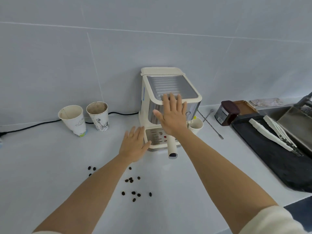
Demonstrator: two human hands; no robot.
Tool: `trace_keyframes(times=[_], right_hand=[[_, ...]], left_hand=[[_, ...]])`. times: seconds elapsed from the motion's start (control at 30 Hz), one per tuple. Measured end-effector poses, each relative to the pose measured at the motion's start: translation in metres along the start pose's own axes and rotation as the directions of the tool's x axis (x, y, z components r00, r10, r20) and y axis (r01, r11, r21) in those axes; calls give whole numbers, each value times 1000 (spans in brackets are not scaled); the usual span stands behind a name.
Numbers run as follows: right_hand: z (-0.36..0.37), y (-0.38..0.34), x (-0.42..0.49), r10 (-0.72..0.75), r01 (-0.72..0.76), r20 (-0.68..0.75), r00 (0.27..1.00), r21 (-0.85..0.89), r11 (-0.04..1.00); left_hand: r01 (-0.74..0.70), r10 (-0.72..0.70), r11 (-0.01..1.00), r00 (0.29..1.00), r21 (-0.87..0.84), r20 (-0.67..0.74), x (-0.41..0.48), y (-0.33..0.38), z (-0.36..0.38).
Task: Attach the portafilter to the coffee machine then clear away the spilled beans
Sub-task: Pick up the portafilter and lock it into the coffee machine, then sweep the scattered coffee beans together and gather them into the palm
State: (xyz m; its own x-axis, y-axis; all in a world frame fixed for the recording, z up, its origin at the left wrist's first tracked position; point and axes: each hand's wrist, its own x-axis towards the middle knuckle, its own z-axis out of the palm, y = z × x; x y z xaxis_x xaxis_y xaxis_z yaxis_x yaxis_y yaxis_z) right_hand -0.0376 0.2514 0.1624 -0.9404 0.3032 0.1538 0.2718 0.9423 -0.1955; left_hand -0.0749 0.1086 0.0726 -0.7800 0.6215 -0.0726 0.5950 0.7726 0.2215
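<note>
A cream coffee machine (pixel 170 81) with a ribbed metal top stands against the tiled wall. The portafilter's cream handle (pixel 172 146) juts out toward me from under its front, above the drip tray (pixel 156 137). My right hand (pixel 172 114) lies flat, fingers spread, on the machine's front upper edge. Beside the drip tray's left side, my left hand (pixel 134 144) is open and holds nothing. Several dark coffee beans (pixel 133 184) lie scattered on the white counter in front of the machine, under and between my forearms.
Two used paper cups (pixel 84 119) stand left of the machine, a black cable (pixel 42 124) behind them. A white cup (pixel 196 125) and a long metal spoon (pixel 211 124) sit at its right. Further right are a dark jar (pixel 227 113), a black tray (pixel 273 154) with white tongs, and a sink (pixel 293 122).
</note>
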Motion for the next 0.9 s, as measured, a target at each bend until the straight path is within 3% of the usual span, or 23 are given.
trace_keyframes(times=[0.13, 0.17, 0.3, 0.57, 0.9], right_hand=[[5, -31, -4, -80, 80, 14, 997, -21, 997], [10, -55, -7, -173, 173, 42, 984, -1, 985], [25, -101, -21, -354, 350, 84, 931, 63, 935], [45, -99, -30, -367, 363, 163, 916, 53, 930], [118, -76, -92, -341, 336, 473, 812, 98, 937]], left_hand=[[61, -57, 988, 998, 139, -33, -22, -37, -11], [140, -131, 978, 989, 158, -66, -42, -56, -15], [259, -242, 960, 958, 104, -153, -87, -99, -23], [315, -284, 924, 945, 217, -164, -97, -115, -26], [494, -520, 848, 845, 192, 121, -186, -120, 54]])
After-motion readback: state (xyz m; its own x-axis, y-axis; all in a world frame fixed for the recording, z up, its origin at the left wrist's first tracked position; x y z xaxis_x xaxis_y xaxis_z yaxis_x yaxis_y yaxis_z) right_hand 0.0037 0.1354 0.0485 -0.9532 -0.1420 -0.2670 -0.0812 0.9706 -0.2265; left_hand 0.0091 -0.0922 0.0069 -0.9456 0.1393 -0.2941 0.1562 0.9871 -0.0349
